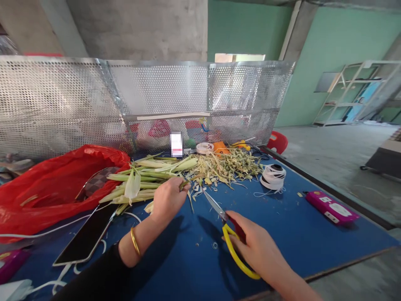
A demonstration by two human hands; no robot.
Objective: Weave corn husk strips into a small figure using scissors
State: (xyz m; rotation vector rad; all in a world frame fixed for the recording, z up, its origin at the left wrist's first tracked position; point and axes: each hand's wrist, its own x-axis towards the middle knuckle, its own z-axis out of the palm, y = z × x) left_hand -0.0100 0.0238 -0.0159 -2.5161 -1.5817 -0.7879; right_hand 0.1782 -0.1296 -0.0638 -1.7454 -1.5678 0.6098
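Observation:
My left hand [171, 197], with a gold bangle at the wrist, is closed around a thin greenish plant stalk [185, 183] whose tip pokes out past the fingers. In my right hand [250, 242] are scissors [216, 205] with yellow handles. Their blades point up and left toward the tip of the stalk, a little short of it; whether they are parted is hard to see. Behind and left of my left hand lies a pile of long pale green stalks [147, 179]. To its right spreads a heap of short trimmed plant bits [230, 165].
A red plastic bag [62, 188] and a dark tablet-like device [87, 234] with white cables lie at left. A white spool [273, 177] and a purple packet [330, 207] are on the right. Perforated metal panels [156, 88] stand along the back of the blue table [188, 267].

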